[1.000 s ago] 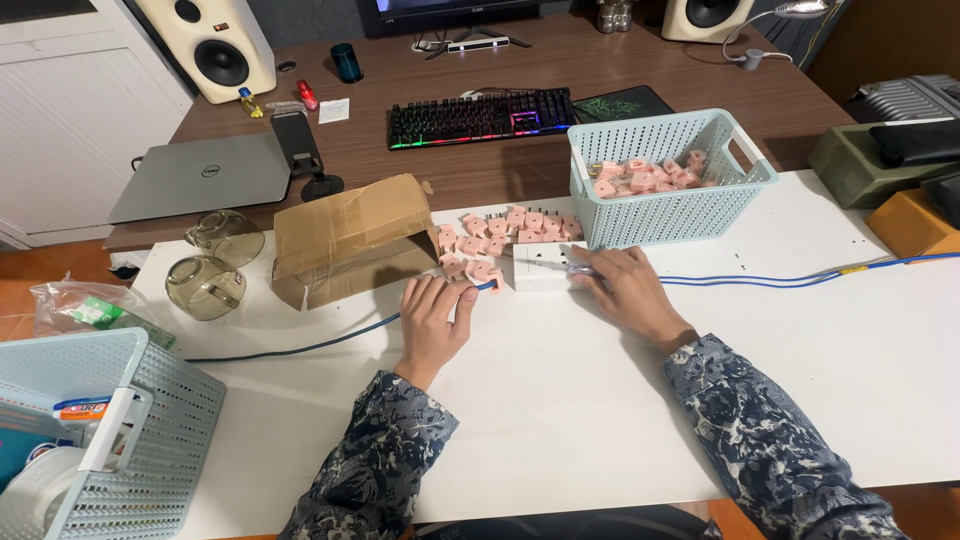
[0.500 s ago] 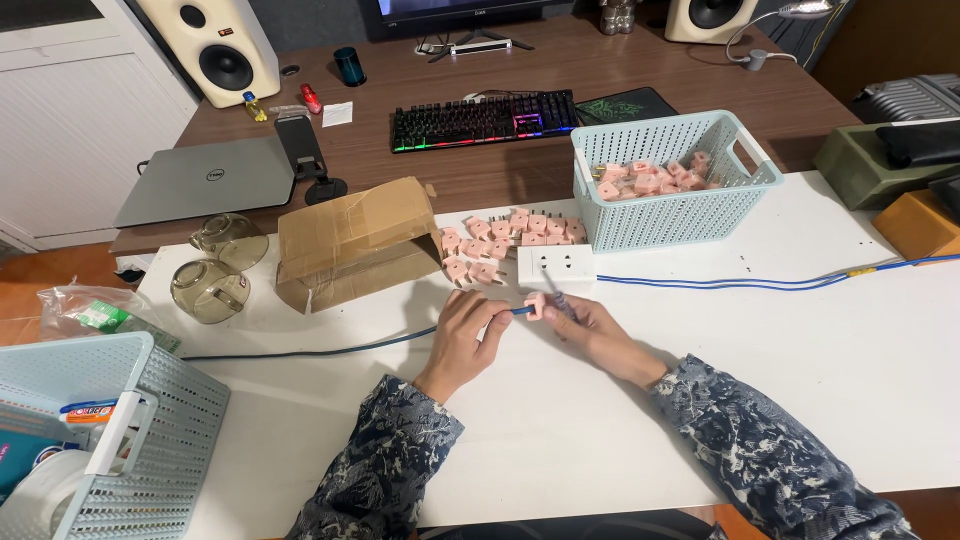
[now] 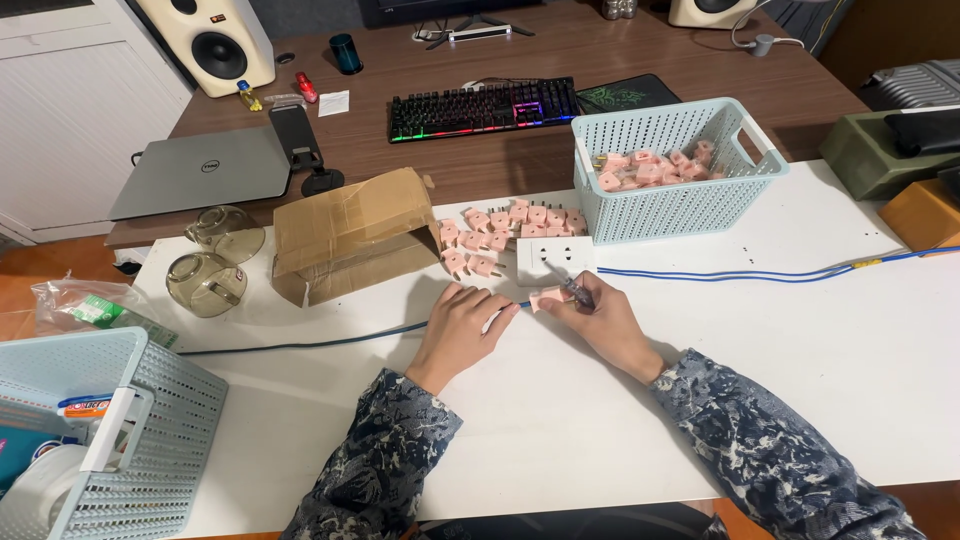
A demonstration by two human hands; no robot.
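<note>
Pink plug [image 3: 547, 299]: held just above the white table [image 3: 780, 400] at near centre, between the two hands, right of the left fingertips and touching the right ones. Right hand [image 3: 598, 322]: fingers pinched around a small screwdriver [image 3: 572, 288], shaft slanting far-left, tip at the plug. Left hand [image 3: 462, 328]: fingers together, pressing the blue cable [image 3: 300, 345], whose long axis runs left-right. White socket block [image 3: 555, 258] just beyond. Loose pink plugs [image 3: 490, 228] farther; cardboard box [image 3: 350, 240] left; pale blue basket [image 3: 680, 170] far right.

Both hands [image 3: 470, 325] nearer, pink plug [image 3: 548, 299] now between them
</note>
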